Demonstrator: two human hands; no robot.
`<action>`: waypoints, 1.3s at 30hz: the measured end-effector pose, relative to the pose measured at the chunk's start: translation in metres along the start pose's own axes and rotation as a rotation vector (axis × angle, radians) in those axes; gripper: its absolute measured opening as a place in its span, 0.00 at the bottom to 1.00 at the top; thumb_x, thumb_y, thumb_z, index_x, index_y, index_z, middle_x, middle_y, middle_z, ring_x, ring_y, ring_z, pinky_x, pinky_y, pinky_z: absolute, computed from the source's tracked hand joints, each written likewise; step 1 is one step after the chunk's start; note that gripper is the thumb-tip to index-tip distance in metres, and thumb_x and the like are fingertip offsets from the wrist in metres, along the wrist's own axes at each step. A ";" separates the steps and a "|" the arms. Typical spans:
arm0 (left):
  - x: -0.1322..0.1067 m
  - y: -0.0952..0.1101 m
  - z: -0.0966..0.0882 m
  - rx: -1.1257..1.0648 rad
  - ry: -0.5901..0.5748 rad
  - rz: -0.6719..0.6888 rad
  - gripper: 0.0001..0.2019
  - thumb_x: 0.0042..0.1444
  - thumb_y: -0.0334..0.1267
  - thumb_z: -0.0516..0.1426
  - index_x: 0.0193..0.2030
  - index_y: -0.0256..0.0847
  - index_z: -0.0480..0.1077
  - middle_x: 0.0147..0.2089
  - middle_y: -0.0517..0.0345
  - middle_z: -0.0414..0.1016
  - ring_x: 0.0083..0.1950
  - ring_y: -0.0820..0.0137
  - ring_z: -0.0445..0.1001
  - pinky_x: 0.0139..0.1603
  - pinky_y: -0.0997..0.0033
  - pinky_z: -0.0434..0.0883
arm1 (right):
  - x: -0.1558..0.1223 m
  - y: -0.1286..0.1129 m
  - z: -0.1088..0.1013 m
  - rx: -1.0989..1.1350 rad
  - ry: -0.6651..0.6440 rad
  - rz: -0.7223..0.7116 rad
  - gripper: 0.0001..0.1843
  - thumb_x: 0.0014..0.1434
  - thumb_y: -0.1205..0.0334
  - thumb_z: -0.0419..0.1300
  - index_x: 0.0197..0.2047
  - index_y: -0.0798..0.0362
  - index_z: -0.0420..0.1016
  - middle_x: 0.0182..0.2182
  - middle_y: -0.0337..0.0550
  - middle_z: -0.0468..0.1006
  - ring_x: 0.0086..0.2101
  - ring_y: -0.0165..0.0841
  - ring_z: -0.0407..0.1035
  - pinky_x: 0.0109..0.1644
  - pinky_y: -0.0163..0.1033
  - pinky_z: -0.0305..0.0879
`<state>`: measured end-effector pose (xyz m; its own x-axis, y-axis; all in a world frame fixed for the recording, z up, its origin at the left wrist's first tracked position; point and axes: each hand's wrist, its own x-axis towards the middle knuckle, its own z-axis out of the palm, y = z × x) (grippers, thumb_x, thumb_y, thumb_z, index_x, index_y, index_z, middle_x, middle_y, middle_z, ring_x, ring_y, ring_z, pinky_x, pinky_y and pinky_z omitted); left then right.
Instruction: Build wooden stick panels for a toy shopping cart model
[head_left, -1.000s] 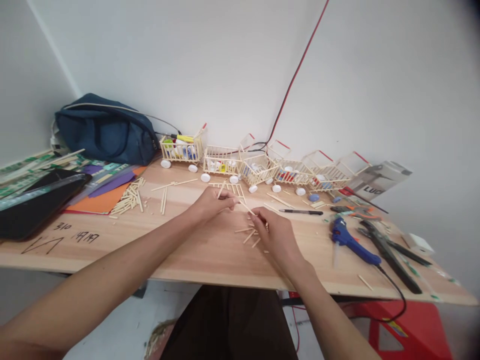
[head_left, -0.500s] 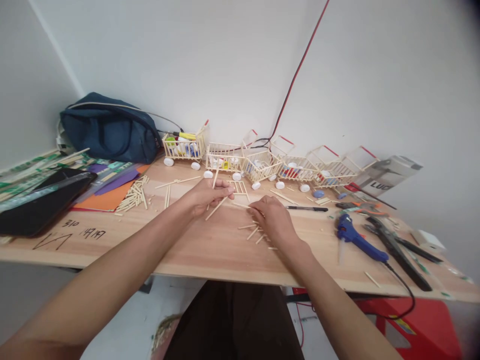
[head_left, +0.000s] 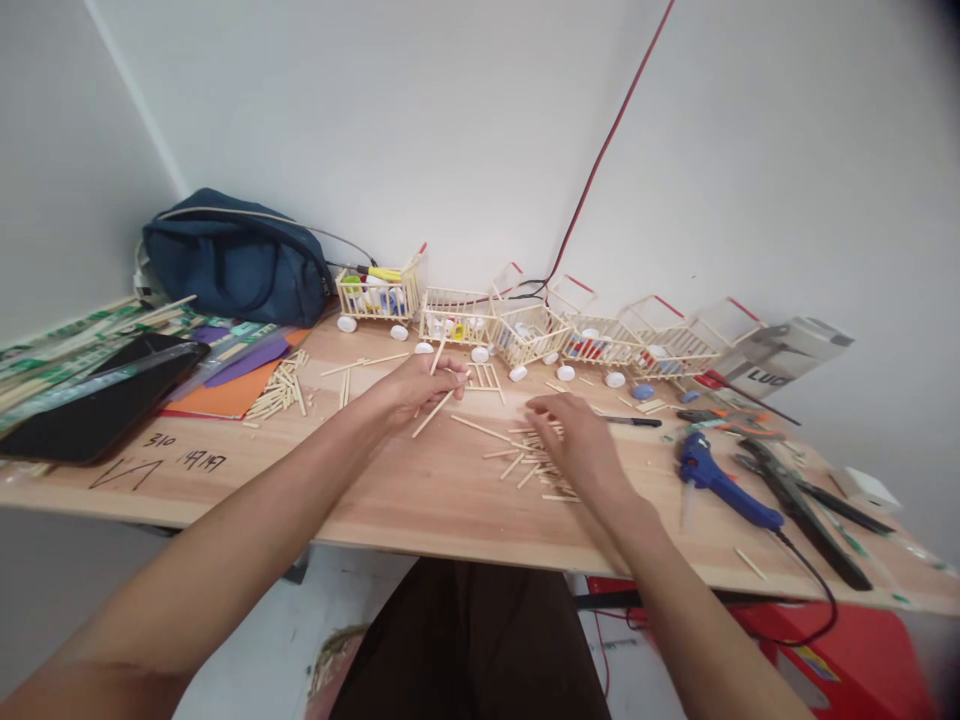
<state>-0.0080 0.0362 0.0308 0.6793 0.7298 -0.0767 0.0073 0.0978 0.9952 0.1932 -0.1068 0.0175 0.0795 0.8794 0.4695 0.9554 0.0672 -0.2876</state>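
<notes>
My left hand (head_left: 421, 385) is closed on thin wooden sticks (head_left: 436, 408) that poke out above and below its fingers, over the middle of the wooden table (head_left: 420, 500). My right hand (head_left: 576, 440) lies palm down with fingers stretched out on a scatter of short loose sticks (head_left: 525, 462). One longer stick (head_left: 480, 429) rests on the table between the two hands. A small flat ladder-like stick frame (head_left: 486, 377) lies just beyond my left hand.
A row of small stick carts with white wheels (head_left: 525, 335) lines the wall. A dark blue bag (head_left: 236, 258), coloured paper (head_left: 232, 385) and a stick pile (head_left: 281, 390) sit at the left. A blue glue gun (head_left: 720, 480), pliers (head_left: 795, 495) and a pen (head_left: 630, 421) lie at the right.
The hands have parted. My right hand let go of the stick it shared with the left, moved right and flattened onto the loose sticks. One stick now lies on the table between them.
</notes>
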 end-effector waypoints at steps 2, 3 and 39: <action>0.001 -0.001 0.000 0.014 0.006 -0.009 0.09 0.50 0.36 0.62 0.36 0.34 0.69 0.23 0.61 0.70 0.17 0.84 0.49 0.17 0.80 0.43 | -0.013 0.023 -0.025 -0.052 0.096 0.052 0.12 0.63 0.58 0.53 0.42 0.54 0.76 0.39 0.48 0.78 0.40 0.40 0.71 0.46 0.44 0.64; 0.001 -0.001 0.001 0.024 0.006 -0.014 0.09 0.50 0.36 0.62 0.36 0.34 0.69 0.23 0.61 0.70 0.17 0.84 0.49 0.17 0.80 0.43 | -0.021 0.037 -0.039 -0.110 0.129 0.096 0.13 0.63 0.56 0.53 0.42 0.53 0.76 0.39 0.48 0.79 0.39 0.40 0.71 0.46 0.45 0.64; -0.004 -0.001 0.007 0.094 -0.132 -0.007 0.14 0.45 0.44 0.65 0.30 0.35 0.70 0.25 0.61 0.68 0.19 0.83 0.50 0.18 0.80 0.43 | -0.110 0.144 -0.118 -0.418 0.075 0.742 0.17 0.59 0.54 0.54 0.45 0.55 0.73 0.34 0.54 0.77 0.36 0.47 0.72 0.36 0.46 0.65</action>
<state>-0.0055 0.0278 0.0306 0.7694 0.6336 -0.0808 0.0765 0.0342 0.9965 0.3559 -0.2490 0.0228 0.7303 0.5925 0.3400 0.6740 -0.7059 -0.2176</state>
